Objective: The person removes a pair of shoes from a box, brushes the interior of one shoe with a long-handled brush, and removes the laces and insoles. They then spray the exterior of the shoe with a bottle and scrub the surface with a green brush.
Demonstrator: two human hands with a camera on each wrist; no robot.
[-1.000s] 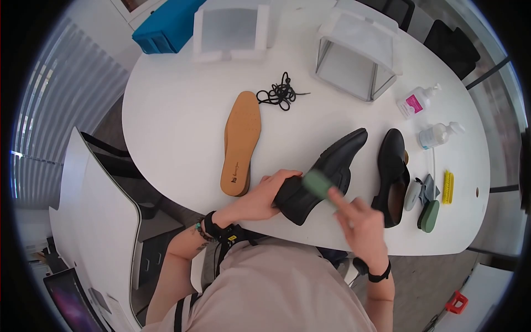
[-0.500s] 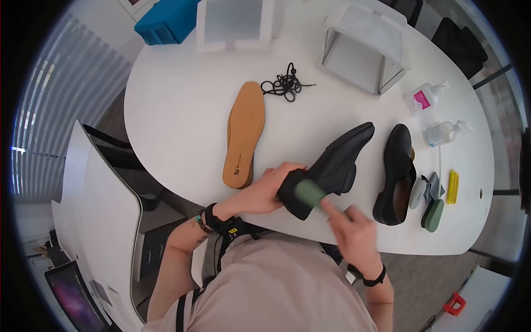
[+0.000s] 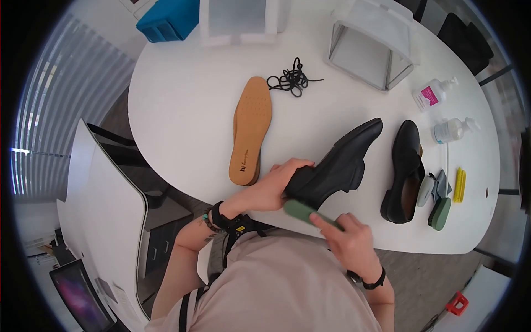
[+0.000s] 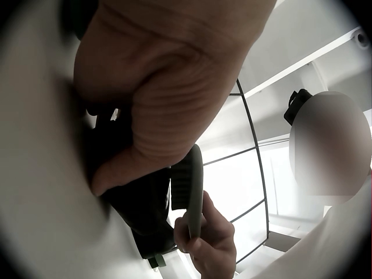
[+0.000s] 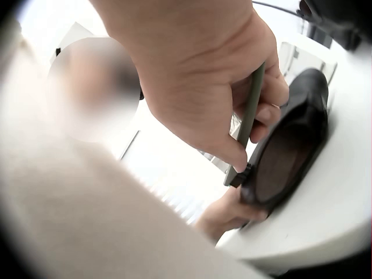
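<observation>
My left hand (image 3: 276,186) grips a black leather shoe (image 3: 344,160) at its heel end. The shoe lies on its side, with its toe pointing away to the right. My right hand (image 3: 352,243) holds a green-backed shoe brush (image 3: 303,212), its head right at the heel edge nearest my body. Dark bristles (image 4: 181,185) face the shoe in the left wrist view. From the right wrist, the brush handle (image 5: 251,110) runs between thumb and fingers, with the shoe opening (image 5: 283,165) beyond. A second black shoe (image 3: 406,141) stands upright to the right.
Tan insoles (image 3: 251,124) lie stacked left of the shoe, beside black laces (image 3: 293,82). On the right are another green brush (image 3: 440,214), a yellow brush (image 3: 459,185), a grey cloth (image 3: 441,182) and two pump bottles (image 3: 428,95). Clear-sided boxes (image 3: 368,58) stand at the back.
The brush has moved from the shoe's middle to the heel edge, closer to my body, and looks less blurred. My left hand keeps its hold while the head view shifts slightly.
</observation>
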